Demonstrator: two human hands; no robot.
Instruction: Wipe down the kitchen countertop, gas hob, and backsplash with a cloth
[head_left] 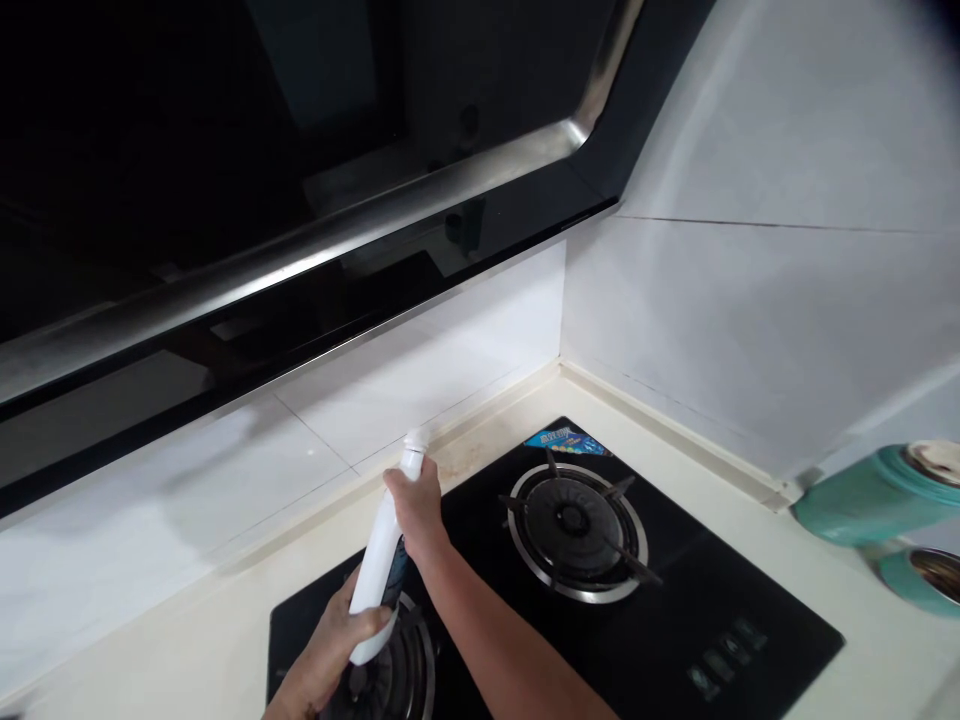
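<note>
A long white bottle (pixel 379 555) with a white top and a dark label on one side is held tilted above the left part of the black gas hob (pixel 480 560). My left hand (pixel 334 640) is closed around its lower end, the thumb lying across it. Near the neck, my right hand (pixel 416 500) is wrapped around the bottle, just below the top. The left burner (pixel 420 660) lies beneath the bottle and is partly hidden by it and my hands.
Above hangs a black range hood (pixel 510 225) with a metal edge. The right burner (pixel 574 520) has a pan support. Green canisters (pixel 855 500) stand at the right on the cream counter (pixel 187 640). White tiled walls (pixel 750 300) meet in the corner behind.
</note>
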